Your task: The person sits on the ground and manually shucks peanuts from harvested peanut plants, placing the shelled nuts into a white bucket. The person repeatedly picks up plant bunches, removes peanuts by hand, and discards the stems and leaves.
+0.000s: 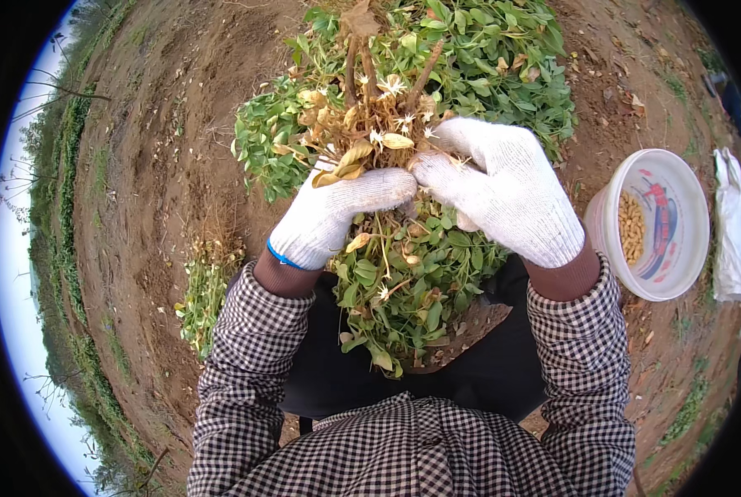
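Observation:
In a white knit glove, my left hand (339,208) grips a bunch of peanut plants (370,105) near the base of the stems. The roots point up and away from me, and the leafy tops (401,286) hang down between my knees. My right hand (501,177), also gloved, is at the right side of the root cluster with thumb and fingers pinched together. Whether a pod is between those fingertips is hidden. Several pale peanut pods (398,141) and white pod-stalk ends show among the roots. A few more pods (359,242) dangle below my left thumb.
Right of me, a white plastic bucket (675,217) leans on its side a little, with picked peanuts (631,230) inside. A white sack (732,230) lies beyond it. A pile of peanut plants (488,62) lies ahead, and a smaller bunch (205,298) rests on the soil (140,186) at left.

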### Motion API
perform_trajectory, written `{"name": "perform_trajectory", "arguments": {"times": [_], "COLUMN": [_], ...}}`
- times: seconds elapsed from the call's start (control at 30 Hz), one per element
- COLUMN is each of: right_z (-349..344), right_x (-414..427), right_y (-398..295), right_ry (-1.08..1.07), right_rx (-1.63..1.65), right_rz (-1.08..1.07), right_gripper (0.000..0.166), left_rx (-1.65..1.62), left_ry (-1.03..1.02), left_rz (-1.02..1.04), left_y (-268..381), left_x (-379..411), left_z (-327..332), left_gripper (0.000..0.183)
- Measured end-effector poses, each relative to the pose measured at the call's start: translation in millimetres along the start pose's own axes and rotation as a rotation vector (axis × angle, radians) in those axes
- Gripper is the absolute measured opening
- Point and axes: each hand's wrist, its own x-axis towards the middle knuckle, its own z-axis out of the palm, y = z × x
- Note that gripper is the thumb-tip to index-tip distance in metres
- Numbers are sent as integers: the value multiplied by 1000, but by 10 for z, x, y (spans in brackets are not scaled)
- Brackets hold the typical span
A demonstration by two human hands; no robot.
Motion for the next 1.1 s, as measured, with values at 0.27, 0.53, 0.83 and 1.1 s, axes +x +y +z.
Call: {"name": "perform_trajectory", "arguments": {"times": [0.27,0.53,0.83,1.1], "right_z": [-230,-1397,-1082,217], "right_x": [-121,-1234,-1052,198], "right_y": [-151,931,605,51], "right_ry": [-103,794,483,-86], "right_rx": [-27,-307,213,530], "right_rz": [-53,600,261,-62], "right_gripper": [26,32,42,66], "left_rx": [-127,-732,-509,-703], "left_ry": [28,-275,-455,-407], "left_rz": [271,319,369,272], "left_y": [-332,-330,-483,-219], "left_x": [119,37,172,76], "left_z": [-221,-557,-456,-244], "left_gripper": [37,38,48,60]}}
